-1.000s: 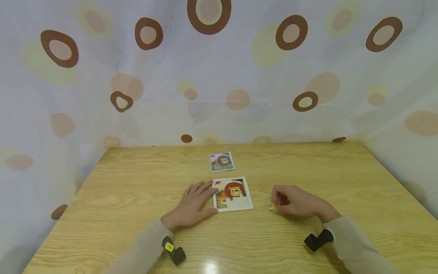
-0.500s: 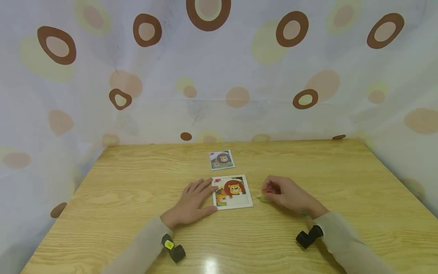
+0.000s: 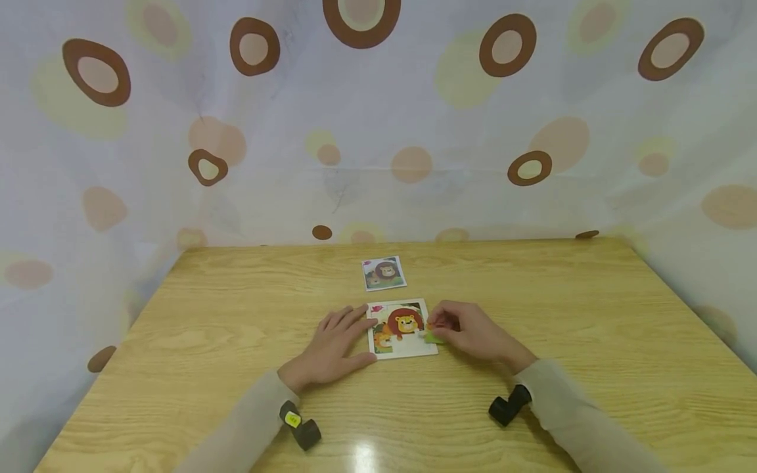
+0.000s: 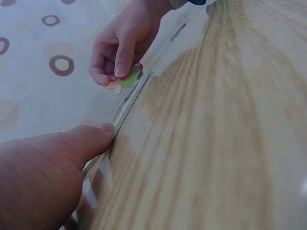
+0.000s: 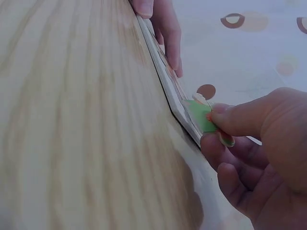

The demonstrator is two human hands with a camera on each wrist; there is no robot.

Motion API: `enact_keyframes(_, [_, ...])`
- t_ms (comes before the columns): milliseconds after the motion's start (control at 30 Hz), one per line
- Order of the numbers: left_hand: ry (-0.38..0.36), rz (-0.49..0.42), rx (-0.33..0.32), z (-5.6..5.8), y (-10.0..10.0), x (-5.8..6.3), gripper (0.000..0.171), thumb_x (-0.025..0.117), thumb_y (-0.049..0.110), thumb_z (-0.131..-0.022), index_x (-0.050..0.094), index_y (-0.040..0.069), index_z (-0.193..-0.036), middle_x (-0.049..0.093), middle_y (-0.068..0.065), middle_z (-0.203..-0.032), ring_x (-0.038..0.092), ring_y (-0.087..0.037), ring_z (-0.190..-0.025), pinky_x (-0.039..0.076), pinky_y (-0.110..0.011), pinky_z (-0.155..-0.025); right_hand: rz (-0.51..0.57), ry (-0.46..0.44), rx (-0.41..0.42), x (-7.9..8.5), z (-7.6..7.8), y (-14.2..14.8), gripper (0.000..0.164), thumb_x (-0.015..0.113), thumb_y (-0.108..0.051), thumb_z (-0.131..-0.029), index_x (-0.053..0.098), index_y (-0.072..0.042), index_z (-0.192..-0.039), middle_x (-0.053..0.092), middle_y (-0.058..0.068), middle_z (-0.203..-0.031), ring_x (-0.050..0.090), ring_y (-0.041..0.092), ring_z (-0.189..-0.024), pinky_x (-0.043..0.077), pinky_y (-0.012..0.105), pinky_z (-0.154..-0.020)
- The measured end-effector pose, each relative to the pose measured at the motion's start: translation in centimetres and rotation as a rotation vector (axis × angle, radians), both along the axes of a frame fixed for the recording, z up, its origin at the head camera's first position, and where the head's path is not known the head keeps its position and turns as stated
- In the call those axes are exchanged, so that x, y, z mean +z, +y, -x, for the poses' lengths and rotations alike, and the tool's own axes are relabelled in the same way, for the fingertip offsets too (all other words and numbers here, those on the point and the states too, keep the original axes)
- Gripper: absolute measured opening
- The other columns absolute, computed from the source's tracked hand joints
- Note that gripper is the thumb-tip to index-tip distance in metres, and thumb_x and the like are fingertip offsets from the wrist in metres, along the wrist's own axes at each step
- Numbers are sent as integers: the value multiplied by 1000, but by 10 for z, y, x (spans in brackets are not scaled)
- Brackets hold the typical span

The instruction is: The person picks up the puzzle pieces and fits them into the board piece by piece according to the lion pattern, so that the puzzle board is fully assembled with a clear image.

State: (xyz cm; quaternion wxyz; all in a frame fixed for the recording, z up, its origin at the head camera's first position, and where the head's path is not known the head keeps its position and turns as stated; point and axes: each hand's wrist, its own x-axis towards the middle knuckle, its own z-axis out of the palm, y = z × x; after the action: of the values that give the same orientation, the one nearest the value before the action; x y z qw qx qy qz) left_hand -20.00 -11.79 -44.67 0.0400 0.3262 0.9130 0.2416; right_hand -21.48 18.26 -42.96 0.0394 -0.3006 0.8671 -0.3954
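A white-framed lion jigsaw puzzle (image 3: 408, 349) lies on the table, its lower right part bare white. My left hand (image 3: 331, 351) rests flat with fingers spread, the fingertips and thumb touching the puzzle's left edge. In the left wrist view, the left thumb (image 4: 88, 141) presses against the frame's side. My right hand (image 3: 476, 332) pinches a green and orange puzzle piece (image 5: 201, 115) between thumb and fingers. This piece hangs just above the puzzle's right edge, tilted in the right wrist view. How much it overlaps the frame is partly hidden by the fingers.
Behind the puzzle lies a small picture card (image 3: 384, 274) showing the same lion scene. The wooden table (image 3: 248, 289) ends at a pale patterned curtain (image 3: 378, 197) at the back. Each wrist wears a black camera (image 3: 510, 405).
My right hand has moved left with the puzzle piece, from beside the puzzle to over its right edge. The left hand stays at the puzzle's left edge.
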Motion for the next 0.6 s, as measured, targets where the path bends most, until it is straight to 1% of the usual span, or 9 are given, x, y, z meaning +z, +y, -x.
enact_keyframes(133, [-3, 2, 0, 0, 0, 1, 61, 56, 44, -94, 42, 15, -146, 25, -11, -159, 18, -39, -145, 11, -62, -114, 24, -14, 27, -3, 1, -8, 6, 65, -8, -91, 64, -8, -97, 63, 0, -86, 54, 5, -74, 48, 21, -66])
enact_keyframes(233, [-9, 11, 2, -1, -1, -1, 62, 55, 46, -94, 41, 16, -146, 24, -10, -159, 17, -38, -146, 10, -61, -114, 34, -23, 42, -5, 0, -16, 5, 65, -9, -91, 64, -8, -97, 63, 0, -85, 53, 5, -72, 48, 21, -64])
enact_keyframes(433, [-2, 16, 9, 1, -1, 0, 62, 55, 46, -94, 41, 17, -147, 24, -10, -159, 18, -38, -145, 11, -60, -114, 23, 8, 42, -2, 2, -27, 5, 67, -10, -91, 63, -12, -94, 61, -4, -80, 51, 4, -68, 46, 21, -60])
enact_keyframes(600, [-5, 10, 3, 0, -1, 2, 61, 56, 44, -94, 42, 15, -146, 25, -11, -159, 18, -39, -145, 11, -61, -114, 24, 25, 18, -3, 1, -33, 7, 70, -9, -88, 64, -11, -90, 59, -4, -75, 47, 3, -62, 42, 20, -55])
